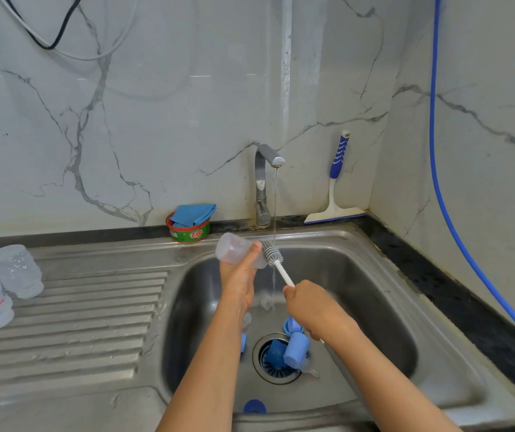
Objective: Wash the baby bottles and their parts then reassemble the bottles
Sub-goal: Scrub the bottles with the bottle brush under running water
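bottle (237,251) lay sideways over sink (374,275), gripped by left hand (237,280), mouth facing right; right hand (307,302) clenched brush (273,255), head at mouth, handle in line with bottle.

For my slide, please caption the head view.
Left hand holds bottle while right hand works brush under running tap.

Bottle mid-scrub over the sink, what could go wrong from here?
1. Loose blue caps sit on the drain strainer while the tap runs; they may block drainage.
2. The left hand holds the wet bottle tilted, by its mouth end; it might slip.
3. The brush, held by the right hand, is at the mouth; scrubbing could splash.
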`<action>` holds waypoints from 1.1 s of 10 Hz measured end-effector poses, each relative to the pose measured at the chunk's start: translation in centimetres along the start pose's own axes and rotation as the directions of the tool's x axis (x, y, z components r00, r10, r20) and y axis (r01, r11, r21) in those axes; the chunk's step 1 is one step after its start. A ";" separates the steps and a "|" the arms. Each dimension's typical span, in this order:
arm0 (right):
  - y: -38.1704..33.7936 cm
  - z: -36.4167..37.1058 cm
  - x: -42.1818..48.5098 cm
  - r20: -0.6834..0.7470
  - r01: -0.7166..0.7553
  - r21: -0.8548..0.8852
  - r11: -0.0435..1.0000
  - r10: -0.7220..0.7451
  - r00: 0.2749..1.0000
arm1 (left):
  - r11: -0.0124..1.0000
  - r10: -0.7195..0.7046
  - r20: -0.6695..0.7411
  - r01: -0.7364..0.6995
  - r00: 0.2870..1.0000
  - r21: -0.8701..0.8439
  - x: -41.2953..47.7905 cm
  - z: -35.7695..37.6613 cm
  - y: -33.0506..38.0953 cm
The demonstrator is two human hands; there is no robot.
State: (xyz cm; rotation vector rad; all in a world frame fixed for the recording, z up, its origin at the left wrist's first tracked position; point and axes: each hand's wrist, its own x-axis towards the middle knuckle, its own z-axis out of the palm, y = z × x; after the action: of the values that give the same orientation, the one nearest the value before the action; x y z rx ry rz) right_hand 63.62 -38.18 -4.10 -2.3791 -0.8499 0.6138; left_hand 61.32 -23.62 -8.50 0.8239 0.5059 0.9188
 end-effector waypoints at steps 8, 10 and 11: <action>-0.2 0.7 0.7 -0.056 0.036 -0.079 0.996 -0.040 0.998 | 0.999 0.000 -0.008 0.001 1.000 0.039 0.1 -0.2 0.2; 0.0 0.9 0.5 -0.054 0.070 -0.107 0.992 -0.076 0.996 | 1.000 -0.010 -0.026 0.010 1.000 0.002 0.2 0.1 0.1; -0.1 2.1 0.3 -0.031 0.072 -0.129 0.989 -0.076 0.997 | 0.997 0.008 -0.149 -0.020 0.989 -0.078 0.8 -0.2 0.2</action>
State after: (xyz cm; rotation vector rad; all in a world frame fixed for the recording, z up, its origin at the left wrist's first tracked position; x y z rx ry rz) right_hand 62.57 -37.19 -5.67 -2.4519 -0.9836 0.4988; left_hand 61.52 -22.82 -8.50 0.6914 0.5899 1.0121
